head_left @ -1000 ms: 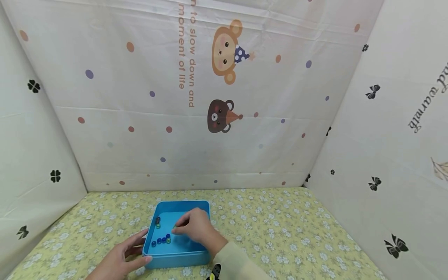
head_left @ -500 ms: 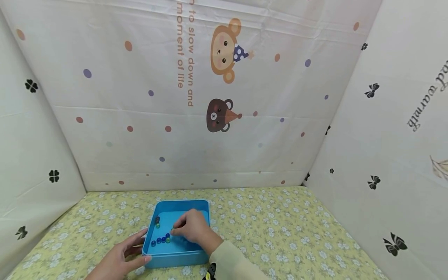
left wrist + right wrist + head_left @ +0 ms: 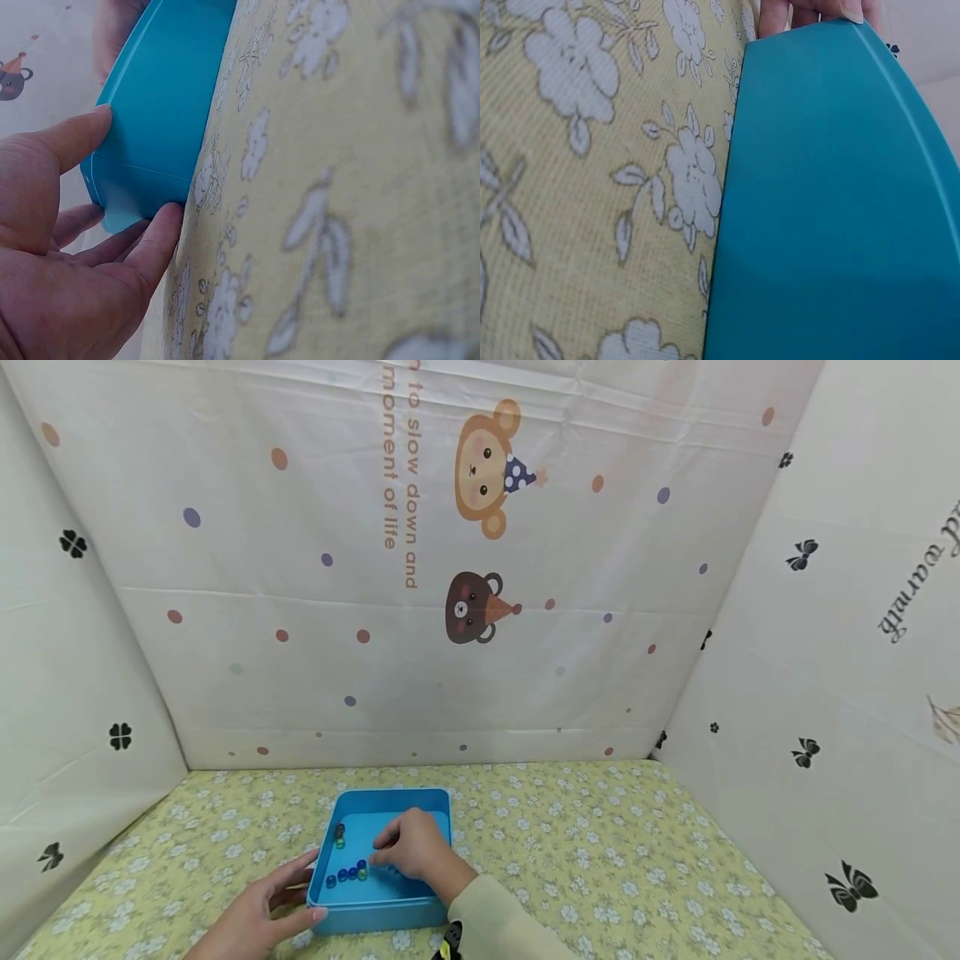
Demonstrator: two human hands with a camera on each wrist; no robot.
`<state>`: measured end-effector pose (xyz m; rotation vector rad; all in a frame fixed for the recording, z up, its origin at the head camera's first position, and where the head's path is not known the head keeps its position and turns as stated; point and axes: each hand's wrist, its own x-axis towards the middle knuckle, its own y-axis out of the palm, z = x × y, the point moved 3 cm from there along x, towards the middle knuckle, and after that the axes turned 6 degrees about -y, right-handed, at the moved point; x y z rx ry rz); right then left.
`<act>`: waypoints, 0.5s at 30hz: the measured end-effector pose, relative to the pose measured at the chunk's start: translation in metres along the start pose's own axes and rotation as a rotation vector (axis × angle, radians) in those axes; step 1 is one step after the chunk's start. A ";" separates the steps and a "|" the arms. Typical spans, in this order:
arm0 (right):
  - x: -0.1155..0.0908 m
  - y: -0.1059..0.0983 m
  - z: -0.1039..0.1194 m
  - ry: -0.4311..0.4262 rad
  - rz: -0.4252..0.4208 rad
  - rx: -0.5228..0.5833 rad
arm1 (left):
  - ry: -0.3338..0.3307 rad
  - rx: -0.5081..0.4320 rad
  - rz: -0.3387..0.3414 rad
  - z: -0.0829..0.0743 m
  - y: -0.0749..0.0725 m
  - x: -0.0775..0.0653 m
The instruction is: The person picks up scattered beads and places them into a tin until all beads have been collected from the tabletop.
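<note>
A blue square-cornered box (image 3: 390,920) with low walls stands on the flowered cloth. My left hand (image 3: 258,906) holds its near left corner, thumb on the front wall and fingers on the left side, as the left wrist view shows. Inside lie several blue marbles (image 3: 342,875) in a slanting row, with a green marble (image 3: 362,875) beside them. A dark marble (image 3: 341,830) and another green marble (image 3: 340,843) lie by the left wall. My right hand (image 3: 420,845) is inside the box, thumb and fingertips bent down close to the row's right end; I cannot tell whether they pinch a marble.
The yellow flowered cloth (image 3: 570,860) spreads around the box. White printed sheets form the back wall (image 3: 405,677) and side walls. My right forearm in a pale sleeve (image 3: 510,918) crosses the box's near right corner.
My right hand has lowered slightly toward the marble row, and the greenish marble seen at its fingertips earlier no longer shows clearly. The left hand and box stay in place.
</note>
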<state>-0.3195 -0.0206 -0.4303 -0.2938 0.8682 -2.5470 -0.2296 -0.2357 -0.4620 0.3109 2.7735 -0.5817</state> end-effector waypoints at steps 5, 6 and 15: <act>0.000 -0.001 -0.001 0.006 0.001 0.010 | 0.003 -0.002 0.014 -0.001 0.000 0.000; 0.000 -0.001 -0.001 0.006 0.000 0.011 | 0.004 -0.003 0.018 -0.001 0.000 -0.001; 0.002 -0.003 -0.003 -0.029 0.002 0.026 | 0.008 -0.002 0.018 0.000 -0.001 -0.001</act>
